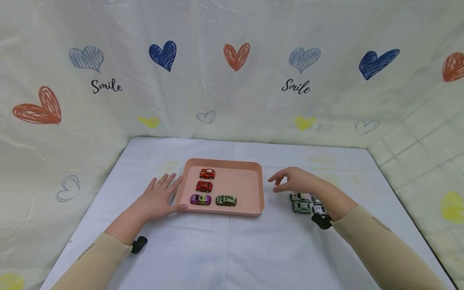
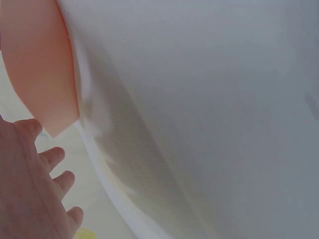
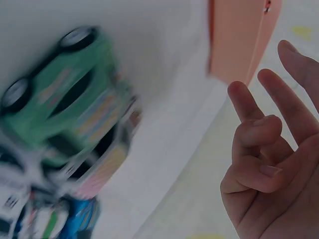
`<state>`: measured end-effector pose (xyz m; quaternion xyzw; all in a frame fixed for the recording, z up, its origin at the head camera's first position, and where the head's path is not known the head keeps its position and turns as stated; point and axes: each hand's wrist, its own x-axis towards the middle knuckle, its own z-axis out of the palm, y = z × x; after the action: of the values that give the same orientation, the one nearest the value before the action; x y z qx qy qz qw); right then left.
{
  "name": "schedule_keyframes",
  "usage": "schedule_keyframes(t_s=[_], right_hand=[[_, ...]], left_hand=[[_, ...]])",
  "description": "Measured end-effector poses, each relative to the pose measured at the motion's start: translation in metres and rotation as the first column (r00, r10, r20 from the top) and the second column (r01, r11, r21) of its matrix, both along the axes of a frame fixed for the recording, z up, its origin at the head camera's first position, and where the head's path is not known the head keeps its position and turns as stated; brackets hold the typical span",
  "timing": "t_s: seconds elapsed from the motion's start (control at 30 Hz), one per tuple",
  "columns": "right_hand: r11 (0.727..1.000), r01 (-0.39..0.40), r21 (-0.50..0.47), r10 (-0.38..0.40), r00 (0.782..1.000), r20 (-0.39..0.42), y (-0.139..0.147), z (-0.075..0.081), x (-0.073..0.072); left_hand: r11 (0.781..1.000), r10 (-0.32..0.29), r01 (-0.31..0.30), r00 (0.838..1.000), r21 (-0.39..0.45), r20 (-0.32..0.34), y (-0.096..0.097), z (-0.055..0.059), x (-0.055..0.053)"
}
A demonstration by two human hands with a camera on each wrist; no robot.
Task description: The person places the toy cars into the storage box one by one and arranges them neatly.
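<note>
A pink tray [image 1: 246, 183] lies on the table with toy cars in its left and lower part. Two red toy cars, one [image 1: 207, 174] behind the other [image 1: 204, 186], sit above a purple toy car [image 1: 200, 199]; a green patterned toy car [image 1: 226, 200] stands right of the purple one. My left hand [image 1: 156, 201], fingers spread, rests at the tray's left edge with the thumb at its front corner. My right hand [image 1: 298, 180] is between the tray and a cluster of toy cars, holding nothing, some fingers bent. In that cluster, a green toy car [image 3: 75, 94] shows closely.
The clustered cars, among them a light green one [image 1: 301, 207] and a white one [image 1: 319, 210], stand right of the tray, partly hidden by my right forearm. A white cloth covers the table [image 1: 203, 249]. A heart-printed curtain [image 1: 253, 100] hangs behind.
</note>
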<state>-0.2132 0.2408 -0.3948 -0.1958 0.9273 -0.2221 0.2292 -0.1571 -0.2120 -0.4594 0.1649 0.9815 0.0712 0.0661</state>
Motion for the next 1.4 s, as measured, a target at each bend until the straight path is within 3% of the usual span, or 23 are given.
schedule_keyframes(t_s=[0.27, 0.47, 0.67, 1.4], right_hand=[[0.999, 0.036, 0.021, -0.036, 0.999, 0.009, 0.042, -0.001, 0.006], [1.000, 0.028, 0.010, -0.028, 0.999, 0.031, 0.055, 0.002, 0.008], [0.998, 0.024, 0.064, -0.028, 0.997, 0.068, 0.067, -0.007, 0.004], [0.994, -0.023, 0.102, 0.012, 0.995, 0.103, 0.072, -0.018, 0.004]], left_hand=[[1.000, 0.000, 0.000, 1.000, -0.003, -0.002, -0.003, 0.002, 0.001], [1.000, 0.001, -0.001, 1.000, 0.007, -0.003, -0.003, 0.004, 0.002], [1.000, 0.002, -0.002, 1.000, 0.006, 0.000, -0.002, 0.003, 0.002], [1.000, 0.003, -0.003, 1.000, -0.003, -0.001, -0.001, 0.000, 0.001]])
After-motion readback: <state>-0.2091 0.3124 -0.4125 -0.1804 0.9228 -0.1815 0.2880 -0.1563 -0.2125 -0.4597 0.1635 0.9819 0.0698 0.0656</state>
